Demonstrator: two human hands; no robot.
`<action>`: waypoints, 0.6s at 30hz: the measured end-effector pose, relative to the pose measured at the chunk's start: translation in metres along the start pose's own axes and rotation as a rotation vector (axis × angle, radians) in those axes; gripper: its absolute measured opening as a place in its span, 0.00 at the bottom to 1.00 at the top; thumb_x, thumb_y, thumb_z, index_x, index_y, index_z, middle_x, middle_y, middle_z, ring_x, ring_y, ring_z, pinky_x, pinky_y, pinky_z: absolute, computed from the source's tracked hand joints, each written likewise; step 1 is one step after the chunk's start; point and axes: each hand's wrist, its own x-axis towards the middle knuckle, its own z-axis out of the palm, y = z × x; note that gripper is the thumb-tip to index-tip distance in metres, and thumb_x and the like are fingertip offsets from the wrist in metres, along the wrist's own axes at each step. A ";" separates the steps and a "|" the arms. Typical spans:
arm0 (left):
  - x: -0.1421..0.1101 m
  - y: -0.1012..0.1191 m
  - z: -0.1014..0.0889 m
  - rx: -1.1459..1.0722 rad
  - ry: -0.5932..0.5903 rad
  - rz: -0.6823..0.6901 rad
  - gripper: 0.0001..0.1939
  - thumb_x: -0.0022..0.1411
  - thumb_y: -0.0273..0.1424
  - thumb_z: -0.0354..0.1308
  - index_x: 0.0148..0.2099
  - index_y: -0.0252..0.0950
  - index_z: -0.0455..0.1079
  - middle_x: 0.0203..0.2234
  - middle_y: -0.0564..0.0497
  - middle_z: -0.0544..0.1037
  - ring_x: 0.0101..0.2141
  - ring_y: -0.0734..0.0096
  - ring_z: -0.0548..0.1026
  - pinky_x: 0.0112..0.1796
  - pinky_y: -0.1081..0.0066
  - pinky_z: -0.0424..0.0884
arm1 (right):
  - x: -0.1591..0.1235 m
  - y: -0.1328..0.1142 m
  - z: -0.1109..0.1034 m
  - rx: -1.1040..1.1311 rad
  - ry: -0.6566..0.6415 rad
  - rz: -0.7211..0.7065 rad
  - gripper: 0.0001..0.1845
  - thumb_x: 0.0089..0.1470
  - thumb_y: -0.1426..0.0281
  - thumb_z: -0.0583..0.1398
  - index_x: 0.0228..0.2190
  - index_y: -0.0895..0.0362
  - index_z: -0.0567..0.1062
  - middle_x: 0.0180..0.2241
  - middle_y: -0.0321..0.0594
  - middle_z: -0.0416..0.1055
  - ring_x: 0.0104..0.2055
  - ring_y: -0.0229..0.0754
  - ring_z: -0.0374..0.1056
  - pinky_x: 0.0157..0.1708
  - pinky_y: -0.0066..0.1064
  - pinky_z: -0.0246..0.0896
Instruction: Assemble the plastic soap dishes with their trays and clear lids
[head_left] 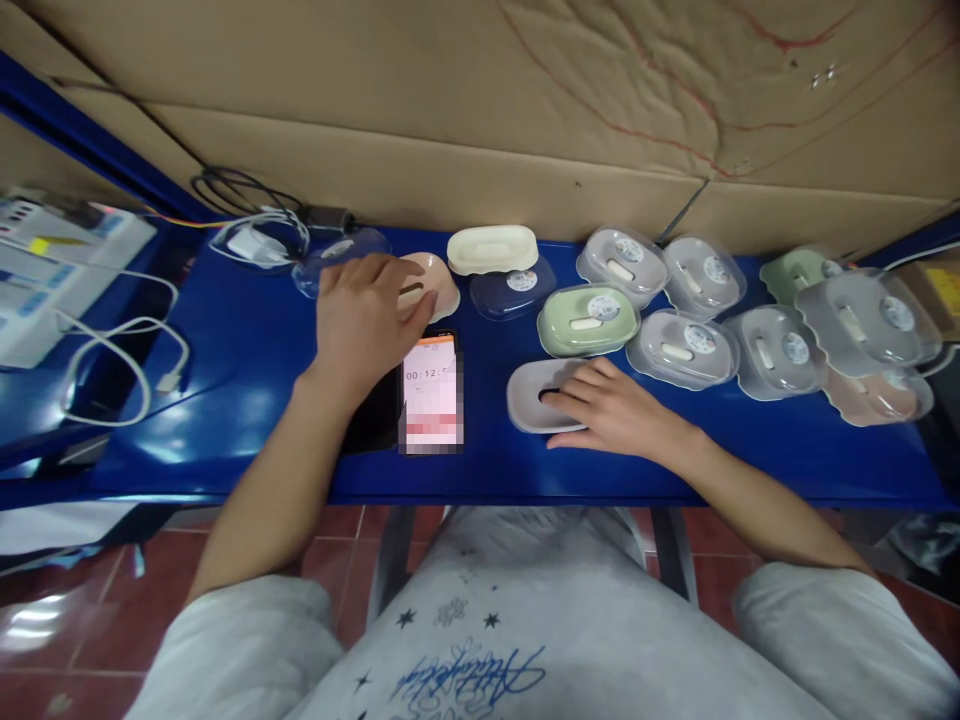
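Note:
My right hand (611,410) is on a grey oval soap dish (525,395) near the table's front edge. Its index fingertip is at the dark slot in the middle, and the thumb lies along the near side. Over a pink soap dish (439,285), my left hand (367,320) is spread, thumb apart from the fingers; it hides much of that dish. A pale strip shows in the pink dish beneath the hand. Behind the left fingers lies a clear plastic lid (367,243). A phone (431,390) showing a timer lies between my hands, beside a black flat object (373,415).
A cream soap dish (493,248) stands at the back by another clear lid (514,290). Several lidded dishes, including a green one (589,320) and a grey one (682,348), crowd the right. Cables (262,235) and a white power strip (67,270) are at left.

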 end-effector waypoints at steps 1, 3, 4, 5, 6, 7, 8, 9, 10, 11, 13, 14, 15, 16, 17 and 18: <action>-0.001 0.001 0.003 0.005 -0.002 0.035 0.14 0.74 0.40 0.58 0.56 0.44 0.75 0.53 0.44 0.82 0.55 0.46 0.79 0.55 0.47 0.70 | 0.000 0.000 0.000 0.011 -0.001 0.003 0.32 0.71 0.46 0.59 0.54 0.61 0.80 0.41 0.47 0.82 0.45 0.51 0.71 0.47 0.41 0.59; -0.003 0.004 0.010 -0.005 0.004 0.127 0.13 0.75 0.40 0.57 0.55 0.43 0.75 0.54 0.45 0.83 0.54 0.47 0.79 0.54 0.46 0.71 | 0.001 0.001 -0.001 0.031 -0.002 0.008 0.31 0.71 0.46 0.59 0.53 0.61 0.81 0.40 0.47 0.82 0.44 0.51 0.71 0.47 0.41 0.58; -0.004 0.006 0.013 -0.013 0.007 0.167 0.13 0.76 0.40 0.56 0.55 0.42 0.76 0.54 0.46 0.83 0.54 0.48 0.79 0.54 0.46 0.71 | 0.001 0.000 -0.001 0.041 -0.001 0.012 0.31 0.71 0.45 0.59 0.53 0.61 0.81 0.40 0.46 0.82 0.44 0.51 0.71 0.47 0.41 0.59; -0.004 0.008 0.015 -0.018 0.008 0.199 0.13 0.76 0.40 0.56 0.54 0.41 0.76 0.53 0.46 0.83 0.54 0.49 0.80 0.54 0.45 0.71 | 0.002 0.000 -0.001 0.049 0.001 0.018 0.31 0.71 0.45 0.59 0.52 0.60 0.81 0.40 0.47 0.82 0.44 0.51 0.72 0.47 0.41 0.59; -0.002 0.010 0.016 -0.021 0.004 0.219 0.13 0.76 0.40 0.56 0.54 0.40 0.76 0.54 0.46 0.83 0.54 0.49 0.80 0.55 0.44 0.71 | 0.002 -0.001 -0.001 0.056 0.002 0.027 0.31 0.71 0.45 0.59 0.52 0.60 0.81 0.40 0.47 0.83 0.44 0.51 0.72 0.47 0.41 0.59; 0.001 0.010 0.016 -0.024 -0.003 0.226 0.13 0.76 0.39 0.56 0.54 0.39 0.76 0.54 0.46 0.83 0.54 0.49 0.80 0.56 0.44 0.71 | 0.003 -0.001 -0.001 0.062 0.003 0.035 0.30 0.72 0.46 0.58 0.51 0.60 0.82 0.41 0.47 0.83 0.44 0.50 0.72 0.47 0.41 0.59; 0.005 0.010 0.015 -0.026 -0.012 0.222 0.14 0.75 0.38 0.57 0.55 0.39 0.76 0.55 0.46 0.83 0.55 0.48 0.80 0.57 0.44 0.71 | 0.004 -0.002 -0.001 0.068 0.003 0.042 0.29 0.72 0.47 0.58 0.50 0.60 0.82 0.42 0.48 0.83 0.44 0.50 0.72 0.47 0.41 0.59; 0.011 0.009 0.013 -0.029 -0.022 0.212 0.14 0.75 0.37 0.58 0.57 0.38 0.76 0.56 0.45 0.83 0.56 0.48 0.79 0.57 0.45 0.71 | 0.004 -0.002 -0.001 0.072 0.001 0.049 0.28 0.73 0.48 0.58 0.50 0.60 0.82 0.42 0.48 0.83 0.43 0.50 0.72 0.47 0.40 0.59; 0.019 0.008 0.010 -0.029 -0.041 0.203 0.16 0.75 0.36 0.59 0.59 0.37 0.75 0.57 0.45 0.82 0.57 0.48 0.79 0.58 0.46 0.70 | 0.004 -0.002 -0.001 0.075 -0.001 0.052 0.27 0.73 0.49 0.58 0.49 0.59 0.83 0.42 0.48 0.83 0.43 0.49 0.73 0.47 0.40 0.59; 0.027 0.007 0.008 -0.025 -0.065 0.192 0.17 0.75 0.36 0.59 0.61 0.37 0.75 0.58 0.44 0.81 0.58 0.48 0.78 0.59 0.47 0.70 | 0.005 -0.003 -0.001 0.077 -0.002 0.053 0.26 0.74 0.50 0.58 0.49 0.59 0.83 0.42 0.47 0.83 0.43 0.49 0.73 0.47 0.40 0.59; 0.045 0.005 0.008 -0.004 -0.144 0.202 0.19 0.76 0.36 0.59 0.64 0.35 0.73 0.62 0.45 0.79 0.61 0.49 0.76 0.62 0.47 0.67 | 0.005 -0.003 -0.001 0.081 -0.007 0.051 0.25 0.75 0.51 0.57 0.48 0.59 0.83 0.41 0.46 0.83 0.42 0.48 0.73 0.47 0.40 0.59; 0.053 0.006 0.010 0.009 -0.181 0.210 0.19 0.76 0.36 0.59 0.63 0.34 0.74 0.63 0.45 0.79 0.62 0.49 0.75 0.63 0.45 0.66 | 0.005 -0.003 -0.001 0.082 -0.009 0.050 0.25 0.75 0.51 0.57 0.48 0.59 0.83 0.41 0.46 0.84 0.42 0.48 0.73 0.47 0.40 0.59; 0.060 0.007 0.014 0.018 -0.226 0.236 0.19 0.77 0.36 0.58 0.63 0.33 0.74 0.64 0.44 0.78 0.63 0.49 0.74 0.65 0.45 0.64 | 0.004 -0.004 -0.002 0.082 -0.012 0.047 0.25 0.74 0.51 0.57 0.48 0.59 0.83 0.41 0.46 0.84 0.42 0.48 0.73 0.47 0.40 0.59; 0.066 0.009 0.020 0.020 -0.254 0.255 0.18 0.77 0.35 0.57 0.62 0.32 0.75 0.64 0.43 0.78 0.63 0.49 0.74 0.65 0.44 0.63 | 0.004 -0.005 -0.002 0.084 -0.018 0.044 0.26 0.74 0.50 0.59 0.49 0.59 0.82 0.42 0.46 0.84 0.43 0.49 0.74 0.48 0.40 0.59; 0.070 0.012 0.026 0.021 -0.271 0.269 0.17 0.77 0.34 0.56 0.60 0.31 0.76 0.64 0.42 0.78 0.63 0.48 0.74 0.66 0.44 0.62 | 0.004 -0.005 -0.002 0.085 -0.027 0.040 0.26 0.72 0.50 0.60 0.50 0.59 0.82 0.42 0.47 0.84 0.44 0.49 0.74 0.49 0.41 0.60; 0.073 0.015 0.032 0.018 -0.268 0.271 0.15 0.76 0.33 0.56 0.57 0.31 0.77 0.63 0.40 0.79 0.62 0.48 0.74 0.66 0.44 0.62 | 0.004 -0.006 -0.003 0.088 -0.037 0.035 0.25 0.71 0.50 0.62 0.50 0.60 0.82 0.43 0.48 0.83 0.45 0.50 0.74 0.50 0.42 0.60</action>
